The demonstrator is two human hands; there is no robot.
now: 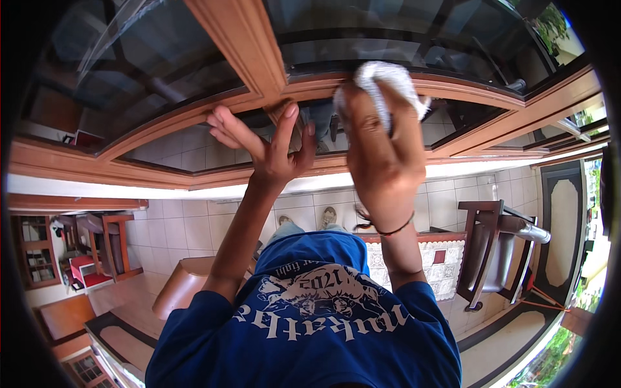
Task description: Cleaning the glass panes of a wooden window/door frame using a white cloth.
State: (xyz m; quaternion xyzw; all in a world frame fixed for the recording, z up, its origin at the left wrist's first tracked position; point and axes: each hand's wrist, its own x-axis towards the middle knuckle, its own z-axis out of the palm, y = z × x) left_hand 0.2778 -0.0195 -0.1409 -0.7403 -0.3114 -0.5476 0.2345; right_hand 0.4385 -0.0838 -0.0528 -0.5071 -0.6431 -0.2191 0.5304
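A white cloth (405, 80) is bunched in my right hand (383, 150), which is blurred and wears a thin dark band at the wrist. The cloth overlaps the lower edge of a large glass pane (335, 46) and the wooden rail of the window frame (465, 92). To the left, my left hand (276, 155) is empty with its fingers apart, in front of the lower rail and beside the upright wooden post (242, 39). Whether its fingertips touch the wood is hard to tell. Smaller glass panes (165, 150) below the rail reflect the tiled floor.
Behind me on the right is a dark wooden armchair (490, 262), beside a table with a patterned lace cloth (449, 279). A brown rounded piece of furniture (182, 286) stands behind my left arm. Pale floor tiles (194, 230) run along the window wall.
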